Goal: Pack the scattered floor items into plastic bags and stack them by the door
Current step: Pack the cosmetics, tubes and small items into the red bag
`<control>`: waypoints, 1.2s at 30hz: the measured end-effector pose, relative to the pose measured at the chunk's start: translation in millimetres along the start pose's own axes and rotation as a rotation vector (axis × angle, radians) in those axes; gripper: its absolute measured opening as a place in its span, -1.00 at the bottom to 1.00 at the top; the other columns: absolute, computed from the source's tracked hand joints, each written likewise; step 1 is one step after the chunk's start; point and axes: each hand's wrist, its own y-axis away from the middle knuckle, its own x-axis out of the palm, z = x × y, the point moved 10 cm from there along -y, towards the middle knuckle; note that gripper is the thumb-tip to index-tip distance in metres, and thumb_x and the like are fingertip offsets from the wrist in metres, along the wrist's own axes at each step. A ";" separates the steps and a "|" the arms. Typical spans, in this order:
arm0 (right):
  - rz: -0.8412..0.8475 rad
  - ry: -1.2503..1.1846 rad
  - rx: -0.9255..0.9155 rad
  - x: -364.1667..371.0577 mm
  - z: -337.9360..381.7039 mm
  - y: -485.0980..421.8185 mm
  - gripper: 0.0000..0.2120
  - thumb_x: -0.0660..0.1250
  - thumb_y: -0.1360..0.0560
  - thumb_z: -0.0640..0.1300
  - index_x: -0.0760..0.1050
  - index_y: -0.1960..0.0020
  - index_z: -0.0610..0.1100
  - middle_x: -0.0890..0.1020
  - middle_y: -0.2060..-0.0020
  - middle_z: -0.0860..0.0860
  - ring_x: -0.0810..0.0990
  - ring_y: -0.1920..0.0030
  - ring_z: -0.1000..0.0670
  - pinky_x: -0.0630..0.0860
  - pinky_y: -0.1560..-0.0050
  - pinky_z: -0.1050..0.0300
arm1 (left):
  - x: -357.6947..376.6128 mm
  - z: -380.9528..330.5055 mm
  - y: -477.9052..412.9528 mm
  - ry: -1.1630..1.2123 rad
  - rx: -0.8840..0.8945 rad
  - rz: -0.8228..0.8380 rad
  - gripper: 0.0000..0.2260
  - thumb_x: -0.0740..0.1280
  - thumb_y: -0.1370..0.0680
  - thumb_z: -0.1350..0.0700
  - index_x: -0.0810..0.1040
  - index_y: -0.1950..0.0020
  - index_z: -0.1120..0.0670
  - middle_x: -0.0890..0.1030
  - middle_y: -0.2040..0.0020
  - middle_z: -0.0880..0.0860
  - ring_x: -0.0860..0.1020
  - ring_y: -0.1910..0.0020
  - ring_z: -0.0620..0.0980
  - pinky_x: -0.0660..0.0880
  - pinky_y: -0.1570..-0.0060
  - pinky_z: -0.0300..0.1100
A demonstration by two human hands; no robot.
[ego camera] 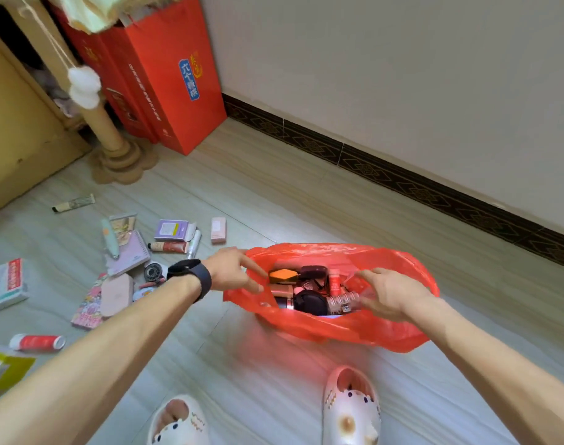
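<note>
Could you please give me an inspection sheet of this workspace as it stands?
Surface: pale wood-grain floor.
Job's things: red plastic bag open on the floor, holding cosmetics, among them a black round compact.
Clutter: still unpacked to the bag's left: purple box, pink box, spiral notebook, medicine box, red-and-white bottle and several tubes.
Grip: left hand lays straight fingers on the bag's left rim; right hand pinches the right rim.
Cables: nothing seen.
Surroundings: red gift bags, beige post, white wall, dark patterned skirting.
</note>
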 end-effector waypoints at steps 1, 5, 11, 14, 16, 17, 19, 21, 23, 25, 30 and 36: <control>-0.027 -0.035 -0.048 -12.2 16.0 3.5 -0.47 0.23 -0.52 0.20 0.33 -0.45 0.07 0.50 -0.32 -0.05 0.47 -0.33 -0.13 0.46 -0.26 -0.04 | -15.0 -1.2 13.6 0.161 0.035 -0.074 -0.71 0.50 -0.41 -0.09 0.65 -0.12 -0.27 0.32 -0.50 -0.01 0.29 -0.46 -0.07 0.24 -0.35 -0.22; -0.134 -0.045 -0.228 -62.6 91.6 31.2 -0.66 0.24 -0.54 0.16 0.49 -0.27 0.09 0.59 -0.14 0.01 0.55 -0.17 -0.09 0.50 -0.08 0.02 | -74.2 39.4 80.6 0.270 0.024 -0.467 -0.50 0.40 -0.48 -0.02 0.42 -0.39 -0.30 0.37 -0.44 -0.03 0.41 -0.36 -0.08 0.28 -0.38 -0.16; -0.269 0.012 -0.528 -120.3 234.8 70.6 -0.59 0.25 -0.53 0.16 0.46 -0.33 0.07 0.55 -0.23 0.02 0.52 -0.25 -0.07 0.46 -0.21 0.04 | -99.3 159.4 203.0 -0.026 -0.331 -0.610 -0.23 0.32 -0.47 -0.09 -0.05 -0.56 -0.29 0.09 -0.58 0.14 0.21 -0.50 0.18 0.22 -0.44 0.08; -0.324 0.086 -0.643 -131.4 304.9 90.6 -0.48 0.25 -0.54 0.17 0.30 -0.47 0.10 0.42 -0.41 0.01 0.42 -0.35 -0.11 0.43 -0.28 -0.01 | -94.9 202.7 273.3 -0.214 -0.500 -0.642 -0.24 0.32 -0.49 -0.14 -0.06 -0.56 -0.29 -0.08 -0.61 0.06 0.00 -0.56 0.15 -0.02 -0.47 0.20; -0.351 0.138 -0.697 -134.9 345.6 105.3 -0.42 0.23 -0.55 0.18 0.18 -0.52 0.15 0.28 -0.51 -0.01 0.32 -0.44 -0.13 0.38 -0.35 -0.04 | -85.0 227.0 315.8 -0.251 -0.579 -0.650 -0.21 0.33 -0.47 -0.15 -0.09 -0.56 -0.30 -0.14 -0.61 0.05 -0.10 -0.58 0.13 -0.12 -0.45 0.27; -0.358 0.163 -0.721 -136.6 363.9 112.9 -0.41 0.22 -0.56 0.19 0.13 -0.54 0.17 0.23 -0.53 -0.02 0.28 -0.46 -0.14 0.35 -0.38 -0.05 | -80.5 237.3 335.5 -0.259 -0.613 -0.652 -0.19 0.33 -0.46 -0.15 -0.10 -0.56 -0.30 -0.16 -0.61 0.04 -0.13 -0.58 0.12 -0.14 -0.45 0.29; -0.362 0.206 -0.778 -136.9 397.4 131.2 -0.39 0.20 -0.56 0.18 0.08 -0.55 0.19 0.19 -0.55 -0.04 0.24 -0.49 -0.14 0.33 -0.40 -0.07 | -71.2 254.5 372.9 -0.278 -0.669 -0.656 -0.19 0.33 -0.46 -0.17 -0.11 -0.56 -0.30 -0.18 -0.61 0.04 -0.14 -0.58 0.12 -0.15 -0.44 0.31; -0.354 0.232 -0.816 -135.0 424.5 146.2 -0.40 0.21 -0.56 0.17 0.09 -0.55 0.19 0.19 -0.55 -0.03 0.23 -0.49 -0.14 0.34 -0.40 -0.09 | -63.3 265.6 405.2 -0.298 -0.719 -0.671 -0.21 0.33 -0.48 -0.19 -0.10 -0.57 -0.28 -0.18 -0.61 0.05 -0.14 -0.58 0.13 -0.14 -0.45 0.33; -0.339 0.258 -0.840 -130.3 446.2 157.0 -0.40 0.21 -0.56 0.17 0.09 -0.55 0.19 0.19 -0.55 -0.03 0.23 -0.49 -0.14 0.34 -0.39 -0.09 | -53.4 273.1 431.1 -0.289 -0.758 -0.680 -0.21 0.33 -0.48 -0.18 -0.09 -0.57 -0.28 -0.19 -0.61 0.05 -0.14 -0.58 0.13 -0.15 -0.45 0.32; -0.318 0.289 -0.861 -120.0 463.9 164.1 -0.39 0.22 -0.56 0.16 0.09 -0.55 0.17 0.21 -0.54 -0.05 0.23 -0.49 -0.15 0.34 -0.39 -0.09 | -39.6 278.9 450.2 -0.261 -0.793 -0.683 -0.21 0.33 -0.48 -0.17 -0.09 -0.57 -0.27 -0.19 -0.61 0.04 -0.14 -0.58 0.12 -0.16 -0.44 0.31; -0.246 0.354 -0.891 -78.0 487.7 156.5 -0.39 0.20 -0.57 0.16 0.08 -0.56 0.15 0.25 -0.51 -0.06 0.27 -0.47 -0.16 0.34 -0.38 -0.10 | -0.9 297.2 463.4 -0.252 -0.849 -0.639 -0.24 0.33 -0.48 -0.17 -0.03 -0.57 -0.26 -0.18 -0.61 0.05 -0.13 -0.58 0.12 -0.15 -0.43 0.32; -0.114 0.341 -0.830 -9.4 495.3 77.6 -0.35 0.23 -0.52 0.19 0.09 -0.55 0.15 0.30 -0.48 -0.06 0.28 -0.46 -0.19 0.34 -0.38 -0.11 | 57.5 367.6 428.2 -0.156 -0.925 -0.477 -0.27 0.32 -0.47 -0.17 0.03 -0.57 -0.25 -0.18 -0.61 0.04 -0.15 -0.57 0.16 -0.15 -0.44 0.31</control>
